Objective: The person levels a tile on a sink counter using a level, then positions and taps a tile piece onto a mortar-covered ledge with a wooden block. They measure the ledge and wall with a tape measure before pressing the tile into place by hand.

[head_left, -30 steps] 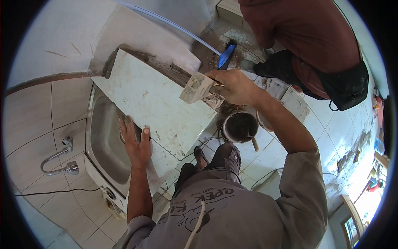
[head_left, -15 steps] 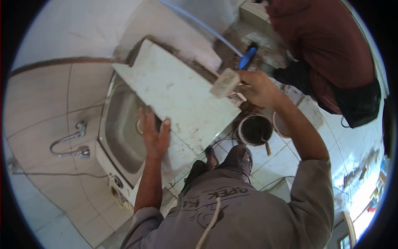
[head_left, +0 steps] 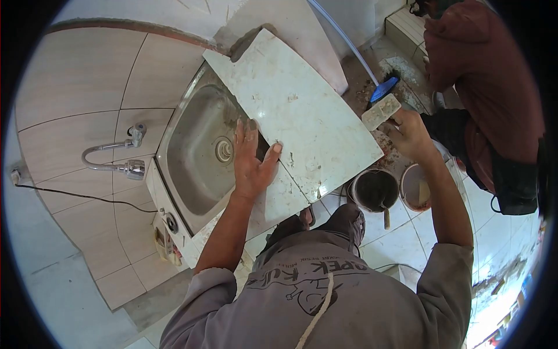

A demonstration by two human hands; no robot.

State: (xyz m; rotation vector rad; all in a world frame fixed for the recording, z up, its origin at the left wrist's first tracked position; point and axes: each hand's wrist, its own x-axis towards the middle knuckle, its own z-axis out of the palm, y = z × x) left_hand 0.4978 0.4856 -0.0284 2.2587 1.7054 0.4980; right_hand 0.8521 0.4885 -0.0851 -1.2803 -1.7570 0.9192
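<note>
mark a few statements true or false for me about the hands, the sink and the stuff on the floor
1. The left hand is spread open, its thumb on the pale slab. True.
2. The right hand is open and empty. False: it has its grip on a block-shaped tool.
3. The slab lies partly over the sink. True.
4. The broom head is red. False: it is blue.
5. A handle sticks out over the rim of a bucket. True.
6. The faucet is under the slab. False: it is in plain view by the tiled wall.
</note>
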